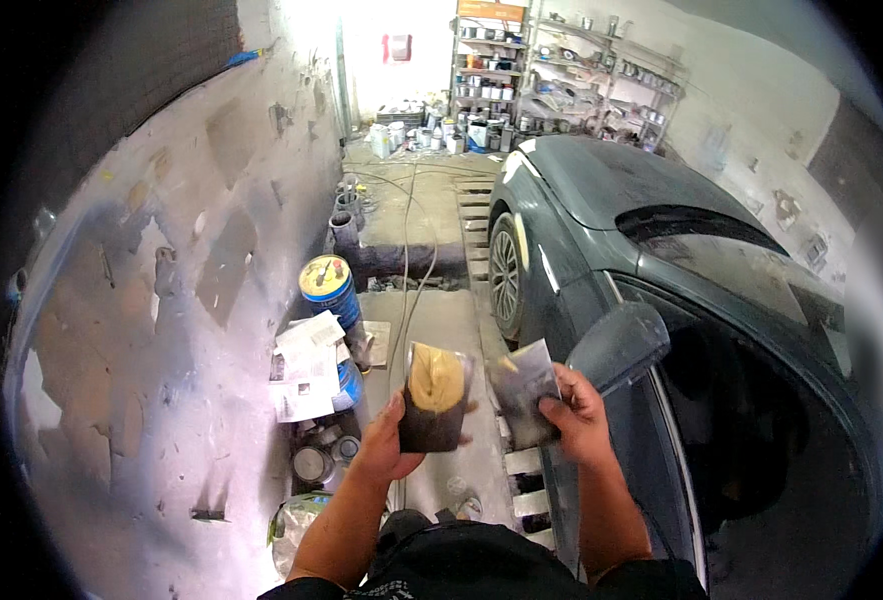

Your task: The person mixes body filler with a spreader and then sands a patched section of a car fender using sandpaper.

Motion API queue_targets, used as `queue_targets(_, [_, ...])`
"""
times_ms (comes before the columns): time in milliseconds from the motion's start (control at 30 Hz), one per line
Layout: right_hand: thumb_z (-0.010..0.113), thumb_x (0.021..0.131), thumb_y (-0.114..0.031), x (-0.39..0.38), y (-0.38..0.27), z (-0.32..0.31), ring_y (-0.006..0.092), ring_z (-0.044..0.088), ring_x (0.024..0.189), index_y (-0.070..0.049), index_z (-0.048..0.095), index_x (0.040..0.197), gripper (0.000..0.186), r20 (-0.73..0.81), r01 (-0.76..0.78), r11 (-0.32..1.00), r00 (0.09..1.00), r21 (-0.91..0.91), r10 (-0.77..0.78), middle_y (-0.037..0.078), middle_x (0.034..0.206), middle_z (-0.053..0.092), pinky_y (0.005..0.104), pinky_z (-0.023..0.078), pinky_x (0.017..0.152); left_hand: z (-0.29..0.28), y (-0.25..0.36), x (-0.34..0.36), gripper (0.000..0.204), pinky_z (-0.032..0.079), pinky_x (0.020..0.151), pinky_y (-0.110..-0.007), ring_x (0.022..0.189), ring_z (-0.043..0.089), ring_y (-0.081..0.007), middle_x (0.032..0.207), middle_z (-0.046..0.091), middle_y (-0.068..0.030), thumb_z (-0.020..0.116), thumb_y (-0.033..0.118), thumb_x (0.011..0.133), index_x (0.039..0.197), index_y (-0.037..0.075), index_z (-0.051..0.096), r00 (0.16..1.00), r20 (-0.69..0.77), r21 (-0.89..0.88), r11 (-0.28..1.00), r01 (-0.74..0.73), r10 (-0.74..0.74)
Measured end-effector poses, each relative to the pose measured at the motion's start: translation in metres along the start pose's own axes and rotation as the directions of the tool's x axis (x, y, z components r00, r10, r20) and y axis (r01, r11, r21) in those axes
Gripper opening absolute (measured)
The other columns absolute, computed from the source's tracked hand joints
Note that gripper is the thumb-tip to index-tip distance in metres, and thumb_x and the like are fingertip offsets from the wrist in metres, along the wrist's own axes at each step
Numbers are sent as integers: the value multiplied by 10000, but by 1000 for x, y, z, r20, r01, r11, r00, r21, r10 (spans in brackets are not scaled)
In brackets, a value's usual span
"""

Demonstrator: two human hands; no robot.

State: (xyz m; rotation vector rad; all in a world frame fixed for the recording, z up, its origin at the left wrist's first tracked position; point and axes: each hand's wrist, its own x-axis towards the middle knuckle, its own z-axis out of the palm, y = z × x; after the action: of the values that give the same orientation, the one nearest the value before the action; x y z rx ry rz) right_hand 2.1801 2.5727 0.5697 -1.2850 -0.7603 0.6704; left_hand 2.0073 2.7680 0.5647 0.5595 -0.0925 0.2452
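Observation:
My left hand (pixel 394 440) grips a dark flat spreader plate (pixel 431 430) by its lower left side. A thick mound of yellowish-tan body filler (pixel 436 378) lies on the plate's upper part. Close to its right, my right hand (pixel 579 415) holds a grey flat spreader (pixel 524 395), thumb on its front face. A small smear of the same filler sits near that spreader's upper left corner. The two tools are a short gap apart, both in front of my body.
On the right stands a dark car (pixel 601 240), its side mirror (pixel 621 345) near my right hand. Blue cans (pixel 328 292) and paper sheets (pixel 306 365) sit along the stained left wall (pixel 171 350). Hoses (pixel 408 220) cross the floor. Shelves (pixel 486 70) of cans line the back.

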Motion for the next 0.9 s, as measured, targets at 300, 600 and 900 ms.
queue_targets(300, [680, 830, -59, 118, 28, 47, 196, 613, 1028, 6, 488, 1296, 508, 97, -336, 870, 941, 362, 324, 133, 1123, 631, 342, 491, 901, -83, 24, 76, 612, 341, 1072, -371, 1295, 448, -259, 1387, 484, -162, 420, 443, 1011, 1418, -14, 397, 958, -45, 778, 612, -144, 283])
queue_targets(600, [611, 793, 89, 256, -2, 39, 254, 560, 1162, -89, 606, 1233, 474, 286, 377, 910, 903, -174, -320, 124, 1237, 584, 363, 445, 977, -171, 150, 167, 633, 580, 761, -514, 1053, 624, -392, 1284, 535, -224, 548, 404, 939, 1420, 47, 345, 921, 84, -40, 922, 385, -380])
queue_targets(900, [620, 704, 90, 354, -9, 53, 330, 530, 1168, -127, 645, 1217, 558, 360, 379, 620, 919, -687, -163, 152, 1228, 582, 402, 425, 997, -208, 192, 235, 641, 551, 790, -567, 1092, 596, -440, 1326, 498, -233, 534, 444, 940, 1420, 69, 336, 880, 249, -239, 855, 461, -405])
